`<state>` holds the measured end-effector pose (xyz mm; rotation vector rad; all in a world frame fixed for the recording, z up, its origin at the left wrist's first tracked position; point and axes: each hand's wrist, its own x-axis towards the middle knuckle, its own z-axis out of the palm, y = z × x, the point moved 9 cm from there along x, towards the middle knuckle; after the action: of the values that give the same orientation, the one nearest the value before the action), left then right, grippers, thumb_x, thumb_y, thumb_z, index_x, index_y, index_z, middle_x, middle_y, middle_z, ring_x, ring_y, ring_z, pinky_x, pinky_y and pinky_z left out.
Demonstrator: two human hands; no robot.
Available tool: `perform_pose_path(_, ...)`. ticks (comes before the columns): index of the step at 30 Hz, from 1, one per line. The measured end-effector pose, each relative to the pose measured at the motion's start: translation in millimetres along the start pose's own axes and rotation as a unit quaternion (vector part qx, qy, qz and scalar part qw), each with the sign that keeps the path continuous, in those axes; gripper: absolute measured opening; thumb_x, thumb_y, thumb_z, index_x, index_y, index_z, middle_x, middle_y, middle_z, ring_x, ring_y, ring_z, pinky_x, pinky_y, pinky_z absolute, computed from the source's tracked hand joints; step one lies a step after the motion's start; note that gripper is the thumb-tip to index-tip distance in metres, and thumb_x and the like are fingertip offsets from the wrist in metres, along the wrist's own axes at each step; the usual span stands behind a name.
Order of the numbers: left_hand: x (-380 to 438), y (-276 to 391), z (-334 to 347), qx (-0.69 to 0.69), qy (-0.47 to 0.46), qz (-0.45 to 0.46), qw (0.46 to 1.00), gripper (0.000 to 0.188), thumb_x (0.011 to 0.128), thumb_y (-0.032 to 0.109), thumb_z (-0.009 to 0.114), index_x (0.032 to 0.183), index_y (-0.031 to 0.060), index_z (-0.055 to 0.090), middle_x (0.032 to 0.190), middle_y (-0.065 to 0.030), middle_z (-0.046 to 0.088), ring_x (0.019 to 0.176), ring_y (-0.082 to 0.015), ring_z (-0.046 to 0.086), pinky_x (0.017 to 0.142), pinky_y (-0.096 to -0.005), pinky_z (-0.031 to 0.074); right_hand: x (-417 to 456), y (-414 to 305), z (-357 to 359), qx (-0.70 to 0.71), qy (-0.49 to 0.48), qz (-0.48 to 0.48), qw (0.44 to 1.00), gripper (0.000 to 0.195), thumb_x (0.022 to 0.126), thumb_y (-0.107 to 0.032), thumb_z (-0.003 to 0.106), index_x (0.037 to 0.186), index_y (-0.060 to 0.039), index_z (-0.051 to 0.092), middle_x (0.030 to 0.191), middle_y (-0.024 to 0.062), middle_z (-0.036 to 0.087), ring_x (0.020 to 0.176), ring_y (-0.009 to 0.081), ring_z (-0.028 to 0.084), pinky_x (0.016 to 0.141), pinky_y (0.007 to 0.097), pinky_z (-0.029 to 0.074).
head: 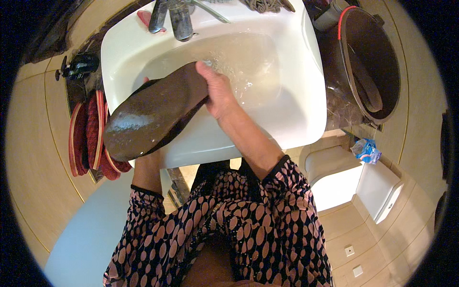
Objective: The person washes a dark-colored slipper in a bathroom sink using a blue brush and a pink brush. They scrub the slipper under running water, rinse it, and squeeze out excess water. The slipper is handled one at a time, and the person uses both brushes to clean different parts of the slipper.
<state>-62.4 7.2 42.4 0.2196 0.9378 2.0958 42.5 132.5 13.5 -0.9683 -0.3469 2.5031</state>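
My right hand (219, 89) grips one end of a brown slipper (157, 111), its thumb lying on the sole. The sole faces up toward me, with a whitish patch of suds near the wider end. My left hand (146, 79) is mostly hidden behind the slipper; only a fingertip shows past its far edge, and it supports the slipper from beneath. The slipper is tilted over the front left of a white washbasin (301, 118). Cloudy water (251, 68) stands in the basin, bubbling just beyond my right thumb.
A metal faucet (180, 23) rises at the basin's back. Several red slippers (95, 132) lean at the left. A dark bucket (389, 64) stands right, holding a long brown object (365, 84). A toilet (337, 179) and a blue plastic bag (367, 150) are lower right.
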Motion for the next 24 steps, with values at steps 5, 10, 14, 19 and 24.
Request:
perform_pose_path(5,-6.3,17.0,-6.4,-0.015,-0.011,-0.002,1.000,0.046,0.094,0.031,0.038,0.132,0.0051,0.036,0.128,-0.0125,0.045,0.116,-0.0239,0.044,0.102,-0.0363,0.033,-0.4,-5.2,11.5,-0.119,0.015,-0.108,0.987,0.035,0.076,-0.031,0.070,0.082,0.0033,0.062,0.074,0.0053,0.061,0.063,0.0124,0.055,0.059,0.0271,0.046)
perform_pose_path(10,-6.3,15.4,-5.9,-0.010,-0.007,-0.017,1.000,0.048,0.093,0.035,0.038,0.131,0.0055,0.037,0.128,-0.0123,0.045,0.117,-0.0249,0.043,0.102,-0.0379,0.032,-4.4,-6.4,7.5,-0.146,0.054,-0.134,0.979,0.036,0.078,-0.031,0.067,0.080,0.0051,0.062,0.070,0.0038,0.060,0.062,0.0108,0.053,0.057,0.0258,0.044)
perform_pose_path(14,-1.8,11.1,-0.3,-0.010,-0.004,-0.027,1.000,0.050,0.092,0.038,0.039,0.130,0.0059,0.038,0.128,-0.0121,0.045,0.117,-0.0256,0.043,0.102,-0.0392,0.032,-5.5,-16.4,-6.1,-0.126,0.074,-0.122,0.982,0.034,0.078,-0.029,0.067,0.084,0.0048,0.063,0.076,0.0059,0.062,0.067,0.0128,0.055,0.062,0.0276,0.046)
perform_pose_path(19,-10.0,1.0,-3.4,-0.002,0.022,-0.043,0.999,0.052,0.090,0.041,0.039,0.129,0.0063,0.039,0.128,-0.0119,0.045,0.117,-0.0265,0.042,0.102,-0.0408,0.032,-8.7,-22.5,-21.7,-0.030,0.068,-0.068,0.995,0.035,0.080,-0.028,0.066,0.094,0.0036,0.059,0.088,0.0096,0.063,0.075,0.0206,0.060,0.071,0.0335,0.049)
perform_pose_path(24,-26.0,-23.0,0.5,-0.002,0.033,-0.102,0.994,0.055,0.089,0.045,0.039,0.128,0.0067,0.040,0.128,-0.0116,0.044,0.118,-0.0274,0.041,0.102,-0.0424,0.031,-25.6,-42.2,-46.3,-0.025,0.102,-0.064,0.992,0.041,0.083,-0.033,0.061,0.105,0.0007,0.055,0.101,0.0107,0.059,0.093,0.0232,0.056,0.082,0.0374,0.045)
